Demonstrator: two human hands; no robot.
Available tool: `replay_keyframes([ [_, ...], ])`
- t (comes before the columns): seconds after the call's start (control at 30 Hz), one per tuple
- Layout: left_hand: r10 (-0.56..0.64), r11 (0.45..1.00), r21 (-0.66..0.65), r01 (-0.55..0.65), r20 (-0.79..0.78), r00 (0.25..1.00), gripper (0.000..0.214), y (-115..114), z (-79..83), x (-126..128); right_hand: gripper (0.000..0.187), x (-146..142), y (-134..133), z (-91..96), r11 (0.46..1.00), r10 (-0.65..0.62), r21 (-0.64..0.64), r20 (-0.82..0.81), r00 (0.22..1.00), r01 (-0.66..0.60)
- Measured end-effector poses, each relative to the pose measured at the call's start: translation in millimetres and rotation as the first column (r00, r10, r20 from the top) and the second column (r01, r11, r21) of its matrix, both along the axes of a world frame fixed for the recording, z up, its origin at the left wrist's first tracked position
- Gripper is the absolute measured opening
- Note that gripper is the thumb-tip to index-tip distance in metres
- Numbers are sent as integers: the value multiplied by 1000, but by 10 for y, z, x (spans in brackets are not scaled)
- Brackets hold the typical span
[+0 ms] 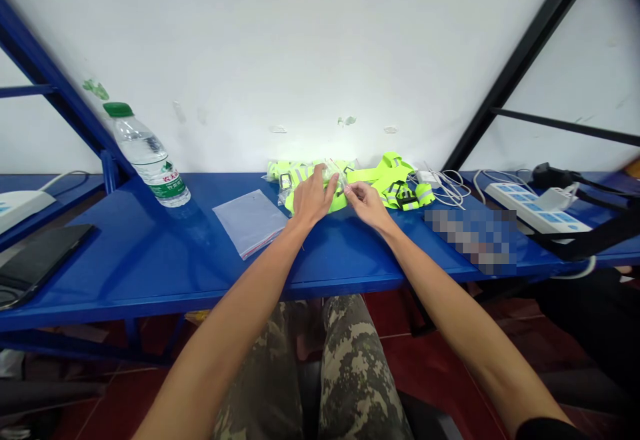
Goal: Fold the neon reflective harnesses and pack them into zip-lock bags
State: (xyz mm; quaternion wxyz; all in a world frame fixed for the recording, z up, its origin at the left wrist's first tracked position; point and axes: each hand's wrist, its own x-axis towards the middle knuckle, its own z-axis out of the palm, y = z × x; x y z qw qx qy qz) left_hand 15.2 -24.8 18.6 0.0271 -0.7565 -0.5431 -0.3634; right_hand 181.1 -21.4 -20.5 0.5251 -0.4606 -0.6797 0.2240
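Note:
A pile of neon yellow reflective straps with black buckles (385,183) lies at the back of the blue shelf (150,260), against the white wall. My left hand (313,197) rests palm down on a clear plastic bag holding a folded strap (336,187), fingers pressing it. My right hand (367,203) pinches the edge of that same bag, fingers drawn together. Both forearms reach forward over my camouflage trousers.
A stack of empty clear zip bags (250,221) lies left of my hands. A water bottle with a green cap (147,157) stands further left. White cables (450,187), a power strip (537,207) and a black plug sit at right. A dark tablet (35,260) lies far left.

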Motion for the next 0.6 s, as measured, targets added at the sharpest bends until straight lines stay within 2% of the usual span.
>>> replay_keyframes([
  [0.13,-4,998,57,3,12,1000,53,13,-25,13,43,-7,-36,31,999,-47,23,65,997,46],
  [0.27,50,988,145,-54,33,998,55,32,-47,45,39,-16,-67,51,992,-116,58,136,984,109],
  [0.33,69,986,148,-70,12,998,53,36,-55,62,40,-19,-67,48,994,-104,47,128,986,99],
  [0.5,50,991,129,-46,-28,998,51,29,-77,78,47,-22,-56,39,999,-3,-39,-6,1000,3],
  [0.6,34,989,143,-29,-35,999,51,21,-89,82,44,-25,-67,51,998,-16,-60,14,1000,16],
])
